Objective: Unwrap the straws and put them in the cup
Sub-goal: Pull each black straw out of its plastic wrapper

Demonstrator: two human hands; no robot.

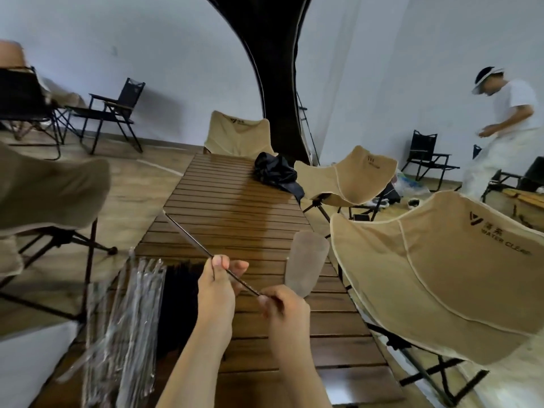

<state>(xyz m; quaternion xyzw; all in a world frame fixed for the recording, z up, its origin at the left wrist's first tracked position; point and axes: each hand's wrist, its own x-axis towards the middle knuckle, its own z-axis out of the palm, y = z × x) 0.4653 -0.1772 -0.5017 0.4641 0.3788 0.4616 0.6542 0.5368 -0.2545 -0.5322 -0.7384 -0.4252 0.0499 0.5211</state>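
The left hand (219,270) pinches a dark straw (188,238) midway, the right hand (279,304) its near end, above the worktop (235,207) beside the cup (306,263). Sliding the wrapper off lengthwise, lightly gripped, should avoid bending.

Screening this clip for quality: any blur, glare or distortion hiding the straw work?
Head view: edges bend from the wide lens; wrappers lower left are smeared; cup looks hazy; sheen streaks the table; the straw is sharp enough to follow.

glossy wood-slat table (235,207), frosted plastic cup (306,263), poss. clear-plastic wrappers (138,304), matt cloth chairs (426,275)
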